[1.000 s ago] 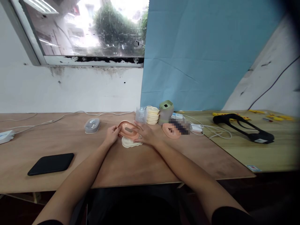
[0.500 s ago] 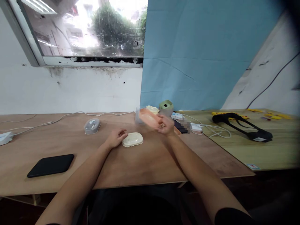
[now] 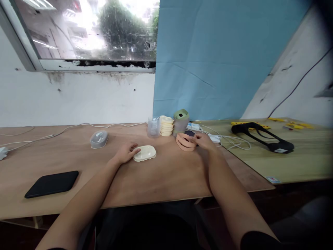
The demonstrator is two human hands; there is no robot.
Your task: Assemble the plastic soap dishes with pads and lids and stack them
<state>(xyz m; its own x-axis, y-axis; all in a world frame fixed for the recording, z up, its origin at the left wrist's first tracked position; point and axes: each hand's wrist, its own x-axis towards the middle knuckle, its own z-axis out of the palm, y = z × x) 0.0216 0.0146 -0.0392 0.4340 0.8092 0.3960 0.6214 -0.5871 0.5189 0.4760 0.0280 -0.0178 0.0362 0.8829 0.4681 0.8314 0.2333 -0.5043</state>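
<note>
Pictured at a brown tabletop [image 3: 166, 184], with the right hand [image 3: 205, 141] pinching the right end of an upper orange shell [image 3: 182, 137], set over a lower orange shell [image 3: 185, 148] just in front of a grey-green bottle [image 3: 181, 124]. Covered in part by the fingertips at that end, so impossible to judge for firmness of hold. Laid roughly left to right along the long axis, dipping slightly toward the right hand, with a dark opening in the upper face and a dark gap below, between the two shells. Near the centre, with the left hand [image 3: 126, 152] loosely curled, thumb and fingers apart, thumb over the left end of a cream tray [image 3: 145, 152]; impossible to tell how hard pressed. Shown flat on the tabletop, raised face up, long axis running left to right and angled slightly away from the body at the right end. Partly masked behind the shells and right hand, with a dark object [image 3: 190, 133] too obscured to identify and a white adapter [image 3: 215, 139]. Cropped at the left edge, with only part of a white device [image 3: 3, 153] visible; blurred at far right, with small yellow pieces [image 3: 296, 125].
</note>
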